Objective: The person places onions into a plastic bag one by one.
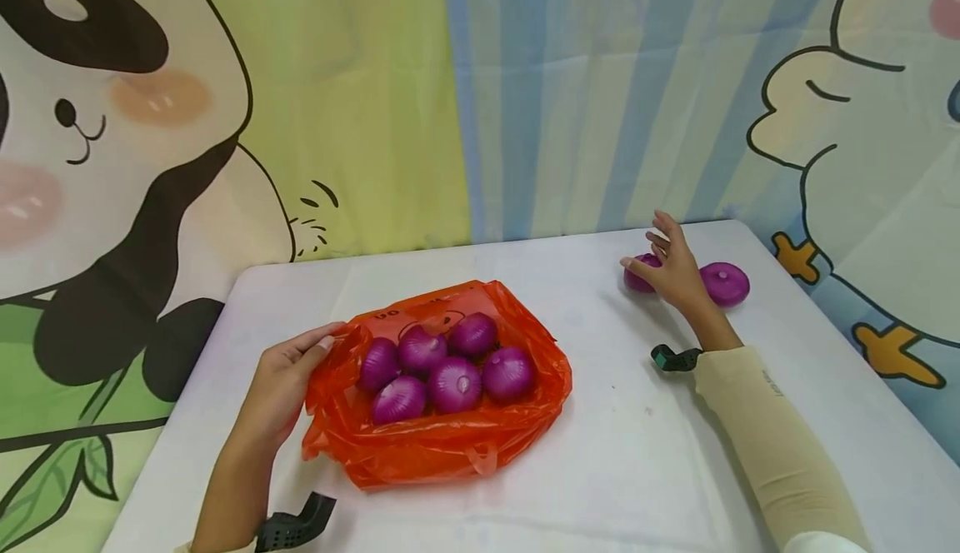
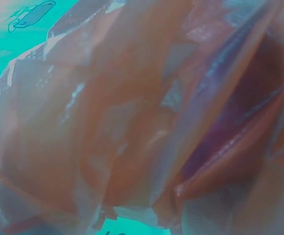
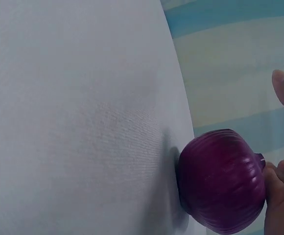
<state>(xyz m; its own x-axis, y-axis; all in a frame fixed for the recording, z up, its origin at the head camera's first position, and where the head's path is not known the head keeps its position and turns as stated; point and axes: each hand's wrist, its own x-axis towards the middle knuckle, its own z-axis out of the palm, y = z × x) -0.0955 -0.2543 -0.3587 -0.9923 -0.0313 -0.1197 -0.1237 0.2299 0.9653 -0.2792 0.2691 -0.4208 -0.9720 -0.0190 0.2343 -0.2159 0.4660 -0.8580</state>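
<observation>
An orange-red plastic bag (image 1: 450,457) lies mouth up on the white table, with several purple onions (image 1: 454,385) inside it. My left hand (image 1: 281,382) grips the bag's left rim between thumb and fingers. In the left wrist view the crumpled bag film (image 2: 132,98) fills most of the picture and hides that hand. At the far right, my right hand (image 1: 675,274) is held over a loose onion (image 1: 640,275), fingers loosely spread and not closed round it. The right wrist view shows this onion (image 3: 223,181) on the table, with fingertips beside its stem end.
Another loose onion (image 1: 724,285) sits right of my right hand, near the table's (image 1: 585,470) right edge. Cartoon-printed cloth (image 1: 375,103) hangs behind the table and along both sides. Black wrist cameras (image 1: 296,525) are worn on both wrists.
</observation>
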